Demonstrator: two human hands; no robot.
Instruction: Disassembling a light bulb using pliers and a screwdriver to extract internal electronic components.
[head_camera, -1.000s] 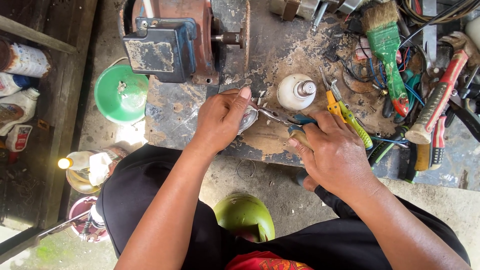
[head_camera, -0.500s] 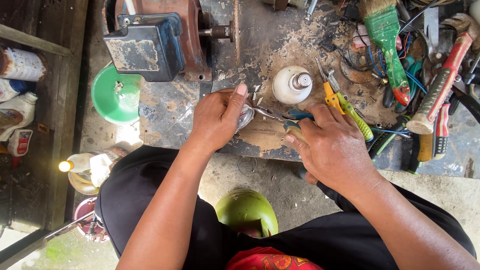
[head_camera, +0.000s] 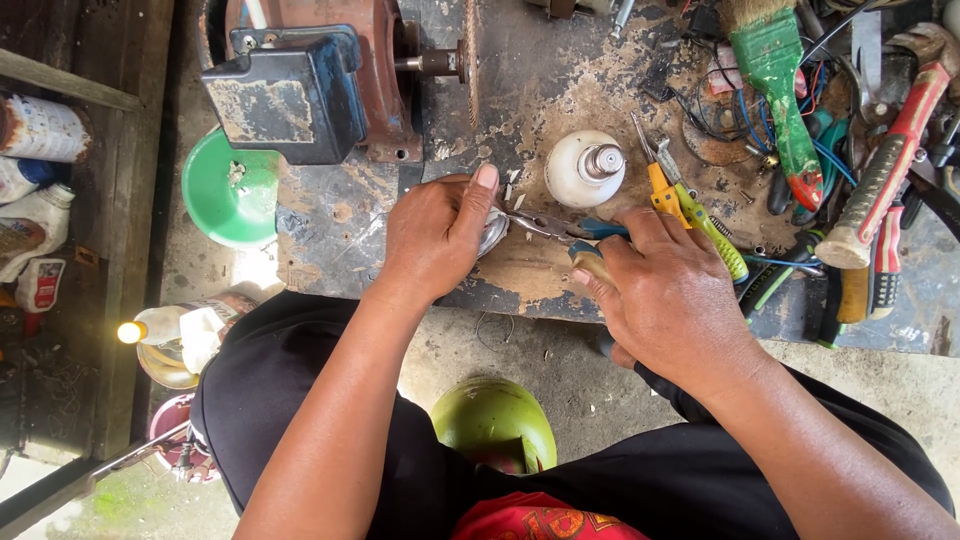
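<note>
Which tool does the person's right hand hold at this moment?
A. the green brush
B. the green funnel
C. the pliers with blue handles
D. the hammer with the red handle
C: the right hand closes around the blue handles of the pliers, whose tips reach the small metal part under the left hand; the green brush, the hammer and the green funnel lie untouched.

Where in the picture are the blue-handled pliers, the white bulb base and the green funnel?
blue-handled pliers (head_camera: 560, 227), head view, on the metal jaws.
white bulb base (head_camera: 580, 172), head view, on its white body.
green funnel (head_camera: 228, 195), head view, on its inner bowl.
</note>
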